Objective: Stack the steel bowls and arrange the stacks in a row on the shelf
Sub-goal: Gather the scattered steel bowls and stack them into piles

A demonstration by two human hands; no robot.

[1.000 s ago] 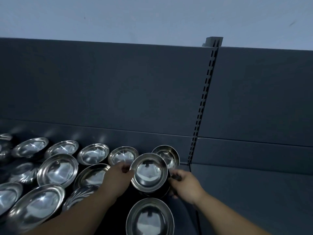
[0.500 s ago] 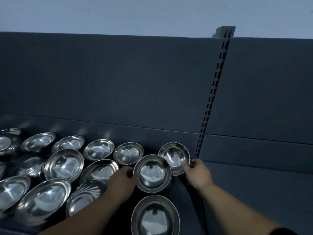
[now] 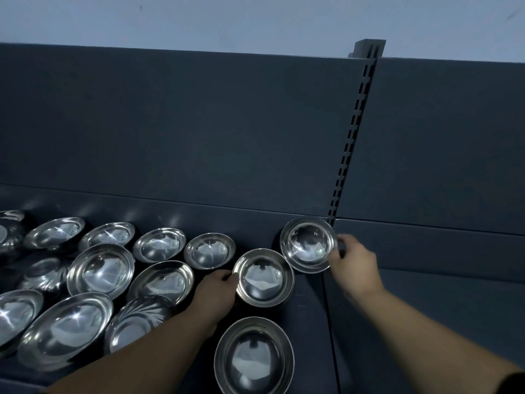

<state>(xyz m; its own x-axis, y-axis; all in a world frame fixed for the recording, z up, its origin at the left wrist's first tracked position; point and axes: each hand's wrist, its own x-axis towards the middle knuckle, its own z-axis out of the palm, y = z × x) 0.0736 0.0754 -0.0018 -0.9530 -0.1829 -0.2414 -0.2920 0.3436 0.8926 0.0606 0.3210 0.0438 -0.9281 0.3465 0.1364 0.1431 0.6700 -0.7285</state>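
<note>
Steel, thin and shiny, sat under both our hands. Our left hand had its fingers curled onto the nine o'clock rim of the middle bowl. That bowl stood on the shelf with a dark wall under its lip. There may have been more bowls nested beneath, though we couldn't count them.

Our right hand was closed on the three o'clock rim of the back bowl, thumb toward us and fingers wrapped behind. That hand was a little blurred, so we couldn't tell how firm the pinch was. The back bowl lay at one o'clock from the middle one, rims touching or nearly so, right at the foot of the slotted post. At six o'clock waited the near bowl, and the other bowls spread off toward nine and ten o'clock in loose rows.

We judged these light and rigid, with no give and no fear of crushing, but slick! Polished walls offered little friction, so the rim was the place to take hold, thumb inside and fingers under the lip. Nested bowls could slide and clatter if tipped, so a level carry and a straight drop into the stack looked wise. The risk was dents and noise, not breakage.
</note>
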